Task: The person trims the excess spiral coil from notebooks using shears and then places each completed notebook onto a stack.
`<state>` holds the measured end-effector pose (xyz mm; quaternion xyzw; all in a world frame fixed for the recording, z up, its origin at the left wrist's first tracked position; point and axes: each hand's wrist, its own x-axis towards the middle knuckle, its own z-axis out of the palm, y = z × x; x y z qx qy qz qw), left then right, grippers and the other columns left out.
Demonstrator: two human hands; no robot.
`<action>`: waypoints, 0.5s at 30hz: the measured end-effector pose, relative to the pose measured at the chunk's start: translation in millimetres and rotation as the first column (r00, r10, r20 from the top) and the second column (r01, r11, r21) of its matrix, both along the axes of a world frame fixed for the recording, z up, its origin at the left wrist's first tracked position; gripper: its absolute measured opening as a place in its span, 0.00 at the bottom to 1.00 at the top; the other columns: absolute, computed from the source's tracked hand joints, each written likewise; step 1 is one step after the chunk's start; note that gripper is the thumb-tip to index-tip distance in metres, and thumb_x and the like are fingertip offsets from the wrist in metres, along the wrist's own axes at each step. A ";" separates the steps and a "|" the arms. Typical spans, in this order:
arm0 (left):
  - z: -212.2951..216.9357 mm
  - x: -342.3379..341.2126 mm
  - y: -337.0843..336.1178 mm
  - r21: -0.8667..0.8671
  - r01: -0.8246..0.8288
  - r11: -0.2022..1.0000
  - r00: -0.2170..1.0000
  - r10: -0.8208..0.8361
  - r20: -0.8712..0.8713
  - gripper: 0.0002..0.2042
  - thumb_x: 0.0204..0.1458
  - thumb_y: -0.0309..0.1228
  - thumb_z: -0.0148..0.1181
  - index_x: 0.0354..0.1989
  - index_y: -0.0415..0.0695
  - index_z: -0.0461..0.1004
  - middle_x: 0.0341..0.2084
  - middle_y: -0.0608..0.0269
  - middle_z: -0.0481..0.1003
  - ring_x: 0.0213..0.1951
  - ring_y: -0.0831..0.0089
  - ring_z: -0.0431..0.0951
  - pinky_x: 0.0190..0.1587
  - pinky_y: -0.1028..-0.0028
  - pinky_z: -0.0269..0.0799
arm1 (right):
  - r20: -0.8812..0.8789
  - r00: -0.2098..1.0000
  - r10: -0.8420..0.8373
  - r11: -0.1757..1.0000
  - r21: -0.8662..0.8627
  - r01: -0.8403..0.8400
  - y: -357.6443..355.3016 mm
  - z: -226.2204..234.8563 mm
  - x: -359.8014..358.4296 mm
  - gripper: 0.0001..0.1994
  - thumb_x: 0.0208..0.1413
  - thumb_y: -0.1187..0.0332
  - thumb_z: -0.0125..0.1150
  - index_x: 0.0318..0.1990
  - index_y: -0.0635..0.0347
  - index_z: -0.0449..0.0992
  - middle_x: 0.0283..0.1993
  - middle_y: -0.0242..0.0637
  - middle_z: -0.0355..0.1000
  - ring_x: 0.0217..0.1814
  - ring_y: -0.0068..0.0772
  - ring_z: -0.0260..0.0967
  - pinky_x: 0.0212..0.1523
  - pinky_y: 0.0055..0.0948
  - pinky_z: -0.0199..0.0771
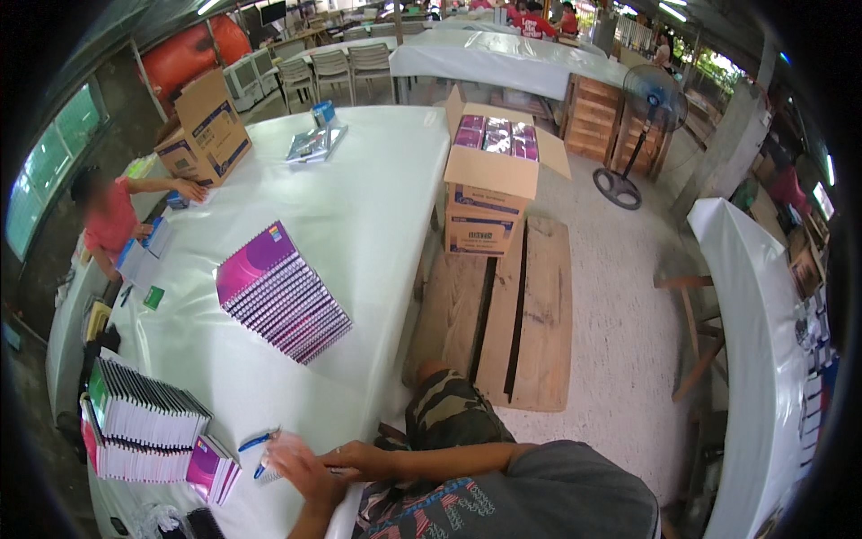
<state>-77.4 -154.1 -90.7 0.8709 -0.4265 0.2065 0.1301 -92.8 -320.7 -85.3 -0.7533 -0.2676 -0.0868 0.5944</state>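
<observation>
My left hand (301,463) is over the near edge of the white-covered table, its fingers smeared by motion. Just beyond its fingertips show two curved blue handles (257,441), like those of pliers; whether the hand grips them I cannot tell. A small grey spiral edge (269,476) peeks out beneath that hand. Close beside it, my right hand (355,462) has its fingers closed around a thin, pale thing, mostly hidden. Farther up the table, a fanned row of purple spiral notebooks (285,292) lies overlapped. Upright stacks of spiral notebooks (148,418) stand at left, with several purple notebooks (214,469) alongside.
Across the table, a person in a pink shirt (112,220) handles blue-and-white items beside an open carton (205,135). A packet (316,144) lies near the far end. Right of the table, stacked cartons (489,180) rest on a wooden bench (543,314); a standing fan (637,135) is beyond.
</observation>
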 end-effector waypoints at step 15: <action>40.5 -13.5 -31.3 -0.122 0.179 0.976 0.979 -0.189 -0.081 0.46 0.49 0.57 0.50 0.64 0.33 0.39 0.61 0.28 0.41 0.62 0.31 0.40 0.59 0.37 0.34 | -0.178 0.972 -0.154 0.968 0.171 0.185 -22.3 21.1 -1.4 0.24 0.51 0.74 0.54 0.58 0.57 0.64 0.54 0.43 0.69 0.56 0.37 0.68 0.54 0.30 0.66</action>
